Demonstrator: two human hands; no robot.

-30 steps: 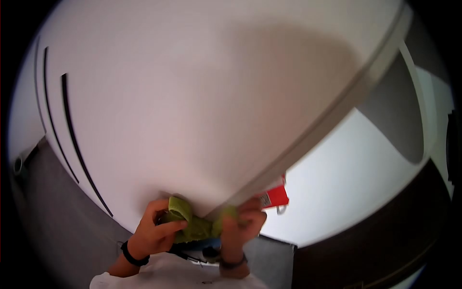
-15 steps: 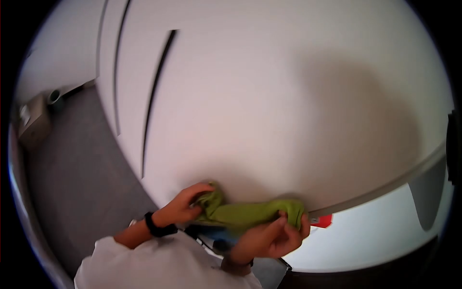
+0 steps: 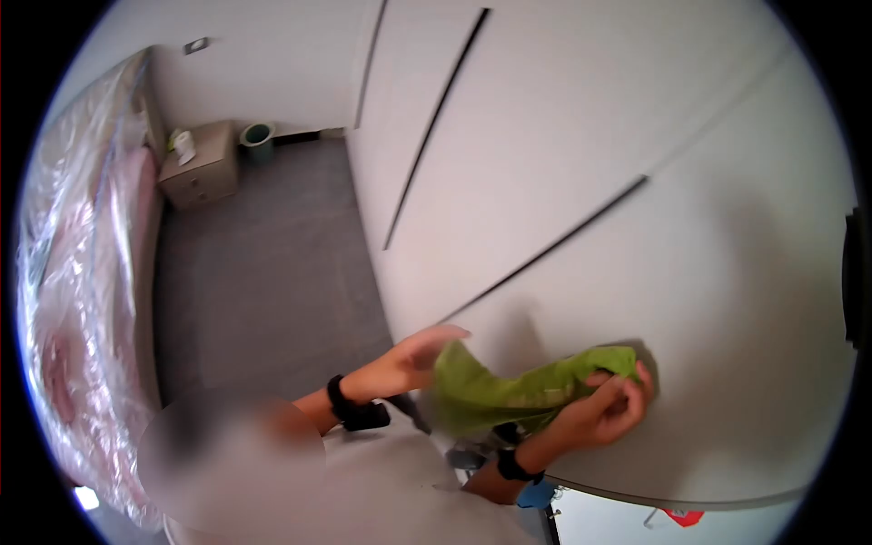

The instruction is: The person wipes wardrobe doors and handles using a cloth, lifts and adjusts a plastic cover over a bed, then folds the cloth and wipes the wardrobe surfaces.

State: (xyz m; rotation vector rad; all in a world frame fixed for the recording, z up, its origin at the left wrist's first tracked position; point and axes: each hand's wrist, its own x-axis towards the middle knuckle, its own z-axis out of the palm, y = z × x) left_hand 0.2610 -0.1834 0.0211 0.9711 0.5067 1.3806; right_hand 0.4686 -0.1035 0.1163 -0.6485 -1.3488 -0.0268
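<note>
A green cloth [image 3: 536, 391] stretches between my two hands, close in front of a white panelled surface. My right hand [image 3: 604, 413] is closed on its right end, fingers curled into the fabric. At the cloth's raised left end, my left hand [image 3: 422, 359] grips its edge, with part of the fingers hidden behind the fabric and slightly blurred. The middle of the cloth sags and looks folded. Each wrist has a black band.
The white surface [image 3: 563, 118] bears long black strips [image 3: 445, 109]. On the left stand a plastic-covered bed [image 3: 100, 245], a bedside cabinet [image 3: 204, 168] and a bin [image 3: 259, 141] on grey floor [image 3: 263, 272]. A red object [image 3: 683, 517] shows at lower right.
The view has swung left, bringing the bed and more floor into sight. My hands and the cloth have shifted right in the picture, and the cloth's left end is more spread out.
</note>
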